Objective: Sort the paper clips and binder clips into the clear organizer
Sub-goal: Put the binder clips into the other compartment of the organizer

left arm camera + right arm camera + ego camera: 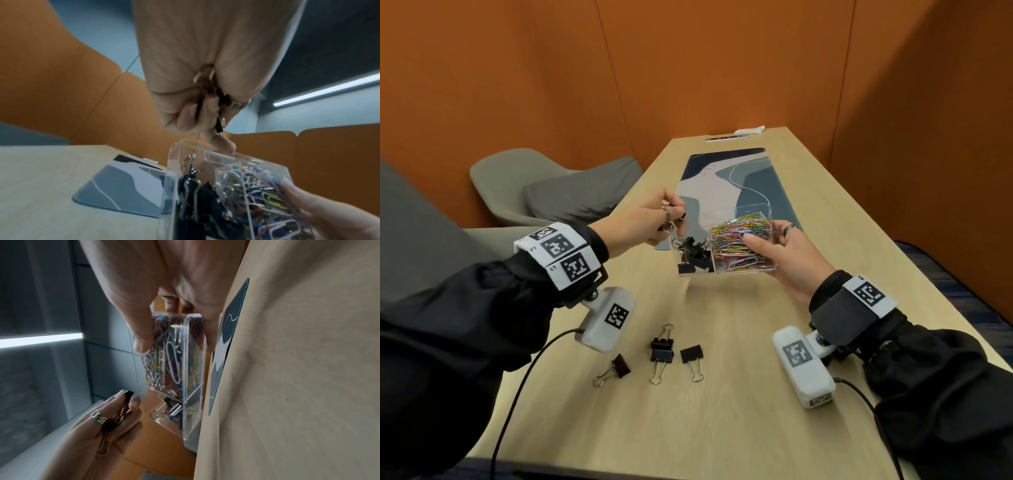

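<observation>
Three binder clips (pixel 659 353) lie loose on worktop (pixel 722 411) | right hand (pixel 787 253) grips clear organizer (pixel 726 240) aloft (paper clips (pixel 739 243) right compartment, black clips left) | left hand (pixel 640 222) pinches binder clip (pixel 126 400) beside it | no legible writing

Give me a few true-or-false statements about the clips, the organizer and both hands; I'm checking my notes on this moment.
1. The right hand holds the clear organizer off the table. True.
2. The left hand is empty. False: it pinches binder clips.
3. The colored paper clips fill the organizer's right compartment. True.
4. All binder clips are in the organizer. False: three binder clips lie on the table.
</observation>
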Motion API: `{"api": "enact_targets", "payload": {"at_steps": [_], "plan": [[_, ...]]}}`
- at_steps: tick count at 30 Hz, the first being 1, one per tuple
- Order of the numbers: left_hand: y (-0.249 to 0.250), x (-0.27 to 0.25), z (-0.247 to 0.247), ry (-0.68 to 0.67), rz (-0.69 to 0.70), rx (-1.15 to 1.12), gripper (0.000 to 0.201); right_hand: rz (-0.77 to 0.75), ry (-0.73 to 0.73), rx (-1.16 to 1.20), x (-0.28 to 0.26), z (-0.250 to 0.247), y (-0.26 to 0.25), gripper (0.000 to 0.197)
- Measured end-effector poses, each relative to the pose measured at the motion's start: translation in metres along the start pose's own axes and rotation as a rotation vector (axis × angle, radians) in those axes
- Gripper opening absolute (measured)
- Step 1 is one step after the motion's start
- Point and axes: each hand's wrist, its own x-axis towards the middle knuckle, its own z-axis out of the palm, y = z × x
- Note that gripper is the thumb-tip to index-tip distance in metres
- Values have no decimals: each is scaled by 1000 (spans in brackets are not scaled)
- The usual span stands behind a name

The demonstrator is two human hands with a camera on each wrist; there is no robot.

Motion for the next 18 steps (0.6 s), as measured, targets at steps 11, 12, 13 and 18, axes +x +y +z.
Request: {"api": "enact_targets", "payload": {"at_steps": [11, 12, 13, 18], "plan": [[3, 7, 4, 190, 273, 279, 10, 0, -13, 14, -3, 0, -1, 53], [4, 7, 4, 210, 286, 286, 11, 3, -17, 12, -3, 1, -1, 54], [4, 7, 4, 227, 291, 295, 12, 3, -19, 10, -4, 2, -1, 54], [3, 15, 5, 175, 197, 371, 19, -13, -32, -2, -6, 4, -3, 56]]}}
